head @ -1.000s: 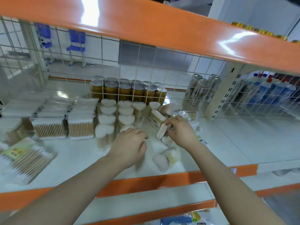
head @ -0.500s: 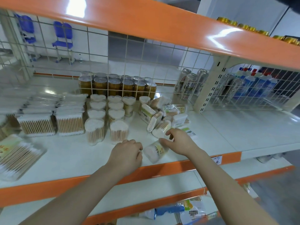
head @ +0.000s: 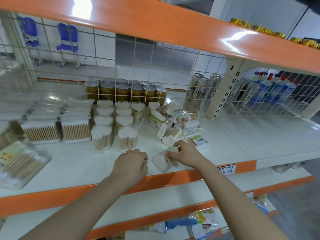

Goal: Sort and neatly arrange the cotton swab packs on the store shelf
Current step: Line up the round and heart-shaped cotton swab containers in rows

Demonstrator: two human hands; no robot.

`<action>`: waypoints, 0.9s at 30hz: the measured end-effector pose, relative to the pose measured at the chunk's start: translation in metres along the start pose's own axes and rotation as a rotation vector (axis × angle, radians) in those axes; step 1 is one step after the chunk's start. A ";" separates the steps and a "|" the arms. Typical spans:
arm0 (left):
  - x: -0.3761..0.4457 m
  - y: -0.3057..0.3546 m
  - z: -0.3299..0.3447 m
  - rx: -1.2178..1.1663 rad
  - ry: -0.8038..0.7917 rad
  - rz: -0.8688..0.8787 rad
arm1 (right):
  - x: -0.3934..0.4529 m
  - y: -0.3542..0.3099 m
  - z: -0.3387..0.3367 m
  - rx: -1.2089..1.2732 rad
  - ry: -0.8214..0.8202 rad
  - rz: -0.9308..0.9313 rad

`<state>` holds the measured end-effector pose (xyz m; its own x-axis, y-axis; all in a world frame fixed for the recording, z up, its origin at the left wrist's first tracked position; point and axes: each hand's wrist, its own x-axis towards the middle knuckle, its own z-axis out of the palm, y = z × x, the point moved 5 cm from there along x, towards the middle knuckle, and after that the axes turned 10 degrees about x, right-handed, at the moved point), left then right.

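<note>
Gripping a toppled tub of cotton swabs (head: 163, 161) near the shelf (head: 72, 167) edge, the right hand (head: 186, 155) closes around it; the left hand (head: 130, 164) rests curled, empty, alongside.

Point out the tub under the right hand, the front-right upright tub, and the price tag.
Lying tub (head: 160, 161), head view: its white swab-tip end.
Upright tub (head: 127, 142), head view: its clear side wall.
Price tag (head: 226, 169), head view: its handwritten middle.

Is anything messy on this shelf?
Yes. The jumbled pile of swab packs right of the neat heart-shaped tubs lies tipped and leaning every which way. One round tub lies on its side near the shelf's front edge, under the right hand.
</note>
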<state>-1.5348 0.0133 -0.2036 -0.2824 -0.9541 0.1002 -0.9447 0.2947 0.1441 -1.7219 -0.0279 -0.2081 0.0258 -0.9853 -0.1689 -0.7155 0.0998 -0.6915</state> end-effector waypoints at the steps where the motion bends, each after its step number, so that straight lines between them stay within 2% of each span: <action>1: -0.001 -0.002 -0.001 -0.002 -0.001 -0.002 | 0.000 -0.002 -0.001 -0.021 0.009 -0.031; 4: -0.003 -0.006 -0.002 -0.012 0.001 -0.007 | -0.001 -0.014 -0.007 -0.098 0.019 -0.161; 6: -0.004 -0.009 -0.003 -0.012 0.000 -0.008 | -0.001 -0.019 -0.008 -0.134 -0.044 -0.205; 10: -0.007 -0.013 -0.002 -0.016 -0.004 -0.015 | 0.001 -0.022 -0.004 -0.311 -0.189 -0.223; 18: -0.009 -0.020 0.001 -0.025 -0.013 -0.027 | 0.012 -0.020 0.008 -0.466 -0.259 -0.226; 23: -0.008 -0.022 0.001 -0.028 -0.015 -0.025 | 0.014 -0.021 0.008 -0.470 -0.266 -0.197; 27: -0.007 -0.023 0.001 -0.031 -0.008 -0.023 | 0.009 -0.018 0.006 -0.371 -0.274 -0.145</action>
<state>-1.5113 0.0133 -0.2087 -0.2623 -0.9609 0.0882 -0.9453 0.2743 0.1766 -1.7049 -0.0380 -0.2013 0.2910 -0.9077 -0.3024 -0.8902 -0.1411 -0.4332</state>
